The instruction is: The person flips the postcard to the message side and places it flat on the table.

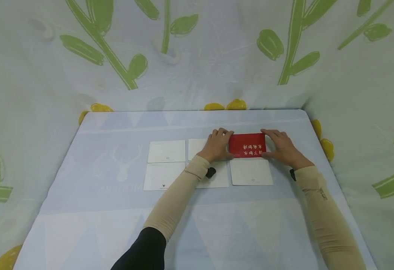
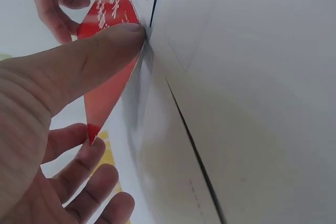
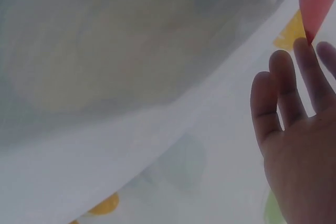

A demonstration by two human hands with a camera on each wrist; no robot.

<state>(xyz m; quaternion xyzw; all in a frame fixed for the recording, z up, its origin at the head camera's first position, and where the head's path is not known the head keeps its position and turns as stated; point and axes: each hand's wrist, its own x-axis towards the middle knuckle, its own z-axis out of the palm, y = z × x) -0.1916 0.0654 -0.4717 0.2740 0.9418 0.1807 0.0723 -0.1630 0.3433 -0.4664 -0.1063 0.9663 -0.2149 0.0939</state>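
Observation:
A red card (image 1: 242, 140) with white Chinese characters, upside down in the head view, lies between my two hands at the back right of the table. My left hand (image 1: 217, 145) holds its left end, the thumb at the near edge and fingertips at the far corner. At the right end, my right hand (image 1: 282, 149) holds the card between spread thumb and fingers. Directly in front is a white card (image 1: 252, 172). In the left wrist view the red card (image 2: 105, 95) tilts against the white cards' edges. The right wrist view catches only one corner of it (image 3: 315, 11).
Other white cards with small printing lie in two rows to the left, including a back-left card (image 1: 166, 151) and a front-left card (image 1: 163, 176). My left forearm covers part of the middle ones. A pale patterned cloth (image 1: 82, 180) covers the table; leaf-printed fabric (image 1: 217, 67) hangs behind.

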